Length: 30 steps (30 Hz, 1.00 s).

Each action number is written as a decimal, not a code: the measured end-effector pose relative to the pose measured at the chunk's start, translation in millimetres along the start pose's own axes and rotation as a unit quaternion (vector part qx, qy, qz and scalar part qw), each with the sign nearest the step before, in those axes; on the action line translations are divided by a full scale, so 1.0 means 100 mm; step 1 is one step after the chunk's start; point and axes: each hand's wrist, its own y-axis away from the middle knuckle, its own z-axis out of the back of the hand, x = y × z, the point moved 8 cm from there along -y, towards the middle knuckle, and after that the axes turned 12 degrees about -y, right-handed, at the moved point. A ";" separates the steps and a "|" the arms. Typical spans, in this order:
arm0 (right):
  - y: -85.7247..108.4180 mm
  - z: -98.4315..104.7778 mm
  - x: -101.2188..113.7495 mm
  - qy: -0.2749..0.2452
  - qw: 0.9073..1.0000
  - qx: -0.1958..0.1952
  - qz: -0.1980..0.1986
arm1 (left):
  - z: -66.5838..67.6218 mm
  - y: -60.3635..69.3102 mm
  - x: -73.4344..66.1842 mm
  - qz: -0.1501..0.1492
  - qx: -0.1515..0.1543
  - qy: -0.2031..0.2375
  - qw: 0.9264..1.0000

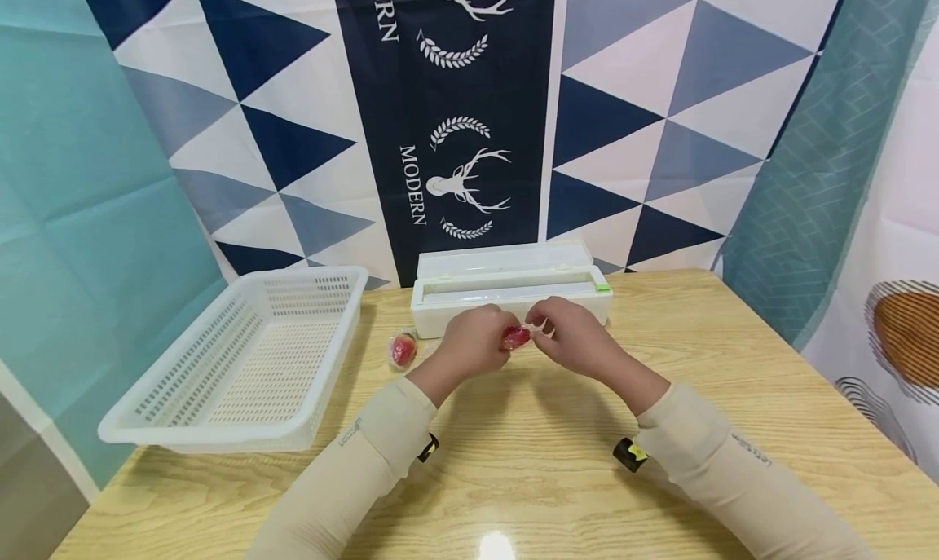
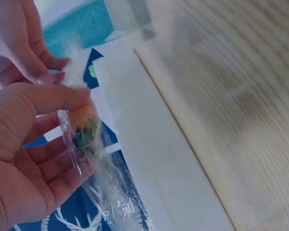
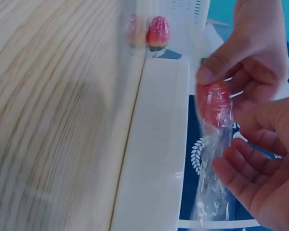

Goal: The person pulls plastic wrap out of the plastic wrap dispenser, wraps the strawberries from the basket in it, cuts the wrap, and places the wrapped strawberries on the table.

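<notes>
My left hand (image 1: 477, 340) holds a red strawberry (image 3: 214, 103) wrapped in clear plastic film, its thumb and fingers curled round it. From the strawberry a twisted tail of film (image 3: 209, 183) trails off toward my right hand (image 1: 575, 336). In the right wrist view, the fingers of that hand are loosely bent and spread beside the film, with a gap between thumb and fingertips. A second wrapped strawberry (image 1: 403, 350) lies on the table, left of my hands. Right behind them stands a long white box (image 1: 509, 306) with its lid raised.
A white slotted plastic basket (image 1: 333, 372) stands on the left of the wooden table (image 1: 543, 478). A patterned cloth (image 1: 455, 136) hangs behind the table. The white box has a green piece (image 1: 602, 287) at its right end.
</notes>
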 end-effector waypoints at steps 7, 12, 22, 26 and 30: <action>0.01 0.04 -0.09 -0.083 0.994 -0.034 -0.061 | 0.19 0.19 -0.02 0.023 -0.069 0.009 0.997; 0.03 0.04 -0.24 -0.189 0.969 -0.040 -0.151 | 0.30 0.28 -0.02 0.029 -0.123 0.028 0.992; 0.04 -0.07 -0.23 -0.477 0.860 0.010 -0.182 | 0.47 0.33 0.05 0.032 -0.164 0.108 0.980; 0.05 -0.10 -0.18 -0.531 0.829 0.012 -0.178 | 0.45 0.33 0.04 0.024 -0.152 0.149 0.977; 0.06 -0.15 -0.13 -0.548 0.818 0.023 -0.172 | 0.45 0.34 -0.01 0.008 -0.156 0.177 0.972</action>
